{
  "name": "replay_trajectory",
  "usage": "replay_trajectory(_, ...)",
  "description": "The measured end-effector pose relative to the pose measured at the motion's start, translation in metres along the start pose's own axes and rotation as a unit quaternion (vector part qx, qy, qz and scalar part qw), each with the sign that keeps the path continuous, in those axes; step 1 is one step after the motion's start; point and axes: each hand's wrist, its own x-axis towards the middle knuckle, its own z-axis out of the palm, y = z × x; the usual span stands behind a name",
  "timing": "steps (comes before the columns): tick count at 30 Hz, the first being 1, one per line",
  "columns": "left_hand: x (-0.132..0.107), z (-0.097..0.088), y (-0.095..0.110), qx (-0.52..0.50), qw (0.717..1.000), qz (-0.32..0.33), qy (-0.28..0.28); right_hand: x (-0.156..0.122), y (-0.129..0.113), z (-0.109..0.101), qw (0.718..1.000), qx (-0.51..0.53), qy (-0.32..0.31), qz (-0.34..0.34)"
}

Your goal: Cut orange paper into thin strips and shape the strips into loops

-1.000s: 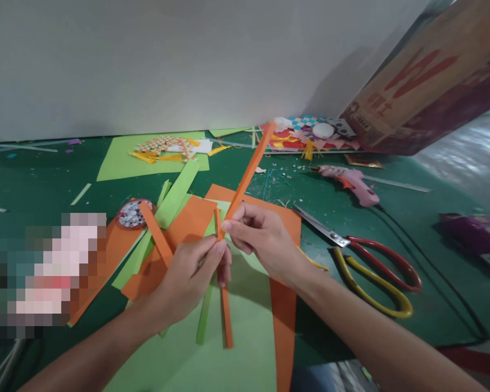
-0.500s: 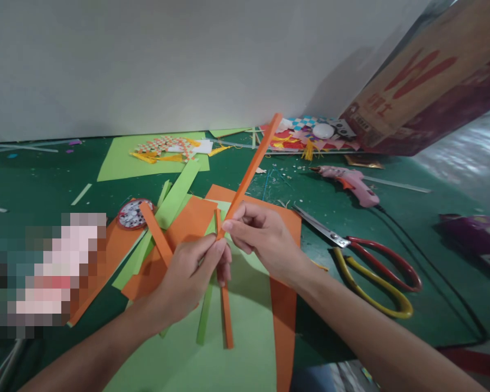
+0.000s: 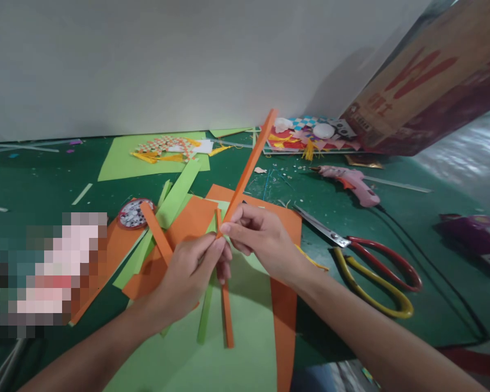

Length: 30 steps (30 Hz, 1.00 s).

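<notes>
While left hand [image 3: 194, 267] and right hand [image 3: 265, 237] pinch one slanting orange strip [image 3: 251, 166] above a green sheet [image 3: 237, 365], one pair of scissors [image 3: 342, 241] and one pink glue gun [image 3: 357, 185] lie rightward.

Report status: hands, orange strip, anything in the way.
Left hand and right hand pinching orange strip. Strip slanting up rightward. Scissors to the right, not blocking it.

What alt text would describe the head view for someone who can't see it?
A person's left hand and right hand pinch an orange paper strip above a light-green paper sheet on a green table. Red-and-yellow-handled scissors and a pink glue gun lie to the right.
</notes>
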Motion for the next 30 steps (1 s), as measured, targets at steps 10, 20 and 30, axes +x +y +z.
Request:
replay_trajectory(10,0.0005,0.0005,0.0031,0.0,1.0,0.001,0.005,-0.0014,0.0,-0.0001,0.999,-0.004,-0.023,0.021)
replay_trajectory(20,0.0018,0.0011,0.0039,0.024,1.0,-0.006,0.005,-0.0002,0.0004,-0.0004,1.0,0.007,0.022,0.008)
replay_trajectory(30,-0.0005,0.0001,0.0024,0.008,1.0,0.002,0.007,-0.0008,-0.0016,0.0014,0.999,-0.032,0.003,0.009)
